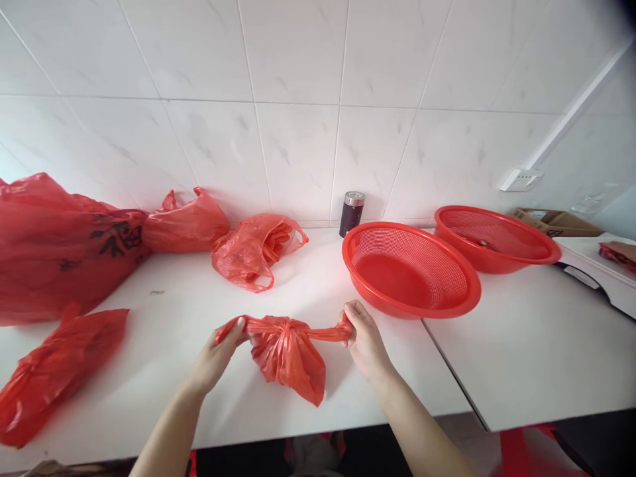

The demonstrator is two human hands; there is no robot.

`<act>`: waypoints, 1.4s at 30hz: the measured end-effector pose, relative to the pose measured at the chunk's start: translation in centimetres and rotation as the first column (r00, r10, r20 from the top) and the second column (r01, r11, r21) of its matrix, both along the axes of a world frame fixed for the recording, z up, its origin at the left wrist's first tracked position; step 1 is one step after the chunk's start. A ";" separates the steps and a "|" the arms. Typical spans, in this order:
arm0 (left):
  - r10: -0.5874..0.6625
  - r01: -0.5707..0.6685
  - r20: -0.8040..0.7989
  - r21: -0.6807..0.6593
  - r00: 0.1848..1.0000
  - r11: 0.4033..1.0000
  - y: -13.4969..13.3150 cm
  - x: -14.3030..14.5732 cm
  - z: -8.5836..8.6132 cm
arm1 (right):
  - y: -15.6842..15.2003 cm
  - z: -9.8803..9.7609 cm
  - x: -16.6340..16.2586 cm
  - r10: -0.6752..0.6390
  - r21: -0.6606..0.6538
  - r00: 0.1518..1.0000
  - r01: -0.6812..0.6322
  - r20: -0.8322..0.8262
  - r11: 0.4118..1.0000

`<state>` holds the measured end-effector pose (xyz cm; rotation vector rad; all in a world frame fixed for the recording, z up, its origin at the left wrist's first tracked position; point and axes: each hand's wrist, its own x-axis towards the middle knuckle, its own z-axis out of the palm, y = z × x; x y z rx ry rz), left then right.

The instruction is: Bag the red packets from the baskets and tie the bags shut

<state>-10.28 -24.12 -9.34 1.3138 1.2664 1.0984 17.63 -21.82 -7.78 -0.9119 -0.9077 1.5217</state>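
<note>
A small red plastic bag (293, 354) lies on the white table in front of me, gathered into a knot at its top. Its two handles are pulled out sideways. My left hand (223, 348) is closed around the left handle, thumb on top. The right handle is stretched taut in my right hand (364, 338), whose fingers are wrapped round its end. What the bag contains is hidden. Just beyond my right hand stands a red mesh basket (407, 271) with nothing visible inside.
At left are a large red bag (64, 245) with dark printed characters, a tied red bag (59, 377) and another red bag (186, 222). An opened bag (258, 252) sits behind. A dark tumbler (352, 215), second red basket (497, 238) and cardboard box (561, 222) stand along the wall.
</note>
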 end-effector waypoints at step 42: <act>0.069 0.027 -0.545 0.167 0.835 0.986 7.7 8.5 -2.5 | 1.8 -3.0 -0.6 -0.118 0.235 0.535 -0.156 0.836 0.959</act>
